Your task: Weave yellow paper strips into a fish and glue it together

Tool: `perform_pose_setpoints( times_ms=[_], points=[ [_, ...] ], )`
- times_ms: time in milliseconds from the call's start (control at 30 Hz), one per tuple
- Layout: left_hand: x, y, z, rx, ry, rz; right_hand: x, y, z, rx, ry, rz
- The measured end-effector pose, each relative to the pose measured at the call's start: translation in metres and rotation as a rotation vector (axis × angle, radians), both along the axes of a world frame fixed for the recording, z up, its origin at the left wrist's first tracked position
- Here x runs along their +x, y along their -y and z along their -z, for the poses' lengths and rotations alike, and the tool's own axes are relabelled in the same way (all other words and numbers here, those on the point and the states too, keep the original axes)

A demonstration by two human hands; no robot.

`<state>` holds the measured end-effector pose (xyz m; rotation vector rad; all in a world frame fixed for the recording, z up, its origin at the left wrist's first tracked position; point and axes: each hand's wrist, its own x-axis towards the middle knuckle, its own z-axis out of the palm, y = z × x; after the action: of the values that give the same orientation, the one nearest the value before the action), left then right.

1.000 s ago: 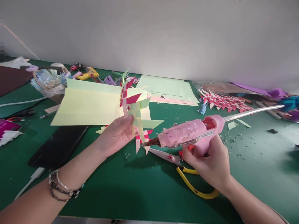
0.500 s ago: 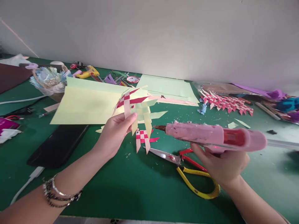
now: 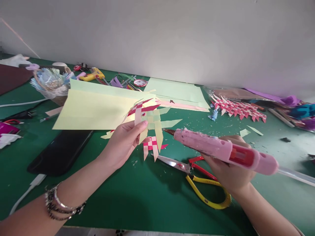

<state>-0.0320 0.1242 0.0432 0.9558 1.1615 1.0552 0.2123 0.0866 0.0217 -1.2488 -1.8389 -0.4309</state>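
Between thumb and fingers, my left hand (image 3: 123, 141) pinches a woven paper fish (image 3: 154, 118) of pale green and yellow strips, with a red-and-pink woven piece beside it. My right hand (image 3: 228, 167) is wrapped around a pink glue gun (image 3: 211, 146), a clear glue stick (image 3: 295, 176) coming out of its back end. The gun's brown nozzle points left and sits close to the fish's right edge; whether they touch I cannot tell. Below them a small red-and-pink woven fish (image 3: 151, 144) lies on the table. Scissors (image 3: 182, 165) with red and yellow handles lie under my right hand.
Yellow paper sheets (image 3: 95, 111) and pale green sheets (image 3: 177, 90) lie behind. A black phone (image 3: 61, 152) with a cable is at left, near a basket (image 3: 52, 83). A yellow glue gun (image 3: 92, 75) lies at the back; several joined red-and-pink fish (image 3: 238, 108) lie at right.
My left hand has shifted the woven fish slightly right and down. The pink glue gun has tilted, its back end dropping while the nozzle rises slightly.
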Motion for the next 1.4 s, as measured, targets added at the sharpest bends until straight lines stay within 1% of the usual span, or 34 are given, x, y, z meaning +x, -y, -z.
perform_pose_setpoints(
  times_ms=[267,467,767,1000,1167,1300,1400],
  points=[
    [0.0014,0.0010,-0.0020,0.009,0.062,0.042,0.0040,0.0022,0.0007,-0.062,-0.006,-0.023],
    [0.0025,0.0009,-0.0023,0.005,0.045,0.031,0.0042,0.0019,0.0032,-0.061,-0.005,-0.004],
    [0.0004,0.0001,-0.0002,-0.014,0.110,0.045,-0.0008,0.0001,-0.0019,-0.024,-0.005,-0.004],
    [-0.0001,-0.0007,0.0011,-0.024,0.119,0.050,0.0002,0.0008,-0.0020,-0.034,-0.004,-0.018],
    [-0.0005,-0.0001,0.0013,-0.011,0.071,0.027,0.0007,0.0010,-0.0013,-0.040,0.002,0.003],
    [-0.0003,-0.0002,0.0011,-0.001,0.011,-0.003,0.0010,-0.0005,-0.0017,-0.002,0.034,0.024],
    [-0.0008,-0.0004,0.0014,0.013,-0.013,0.005,0.0019,-0.0013,-0.0016,0.009,0.049,0.015]
  ],
)
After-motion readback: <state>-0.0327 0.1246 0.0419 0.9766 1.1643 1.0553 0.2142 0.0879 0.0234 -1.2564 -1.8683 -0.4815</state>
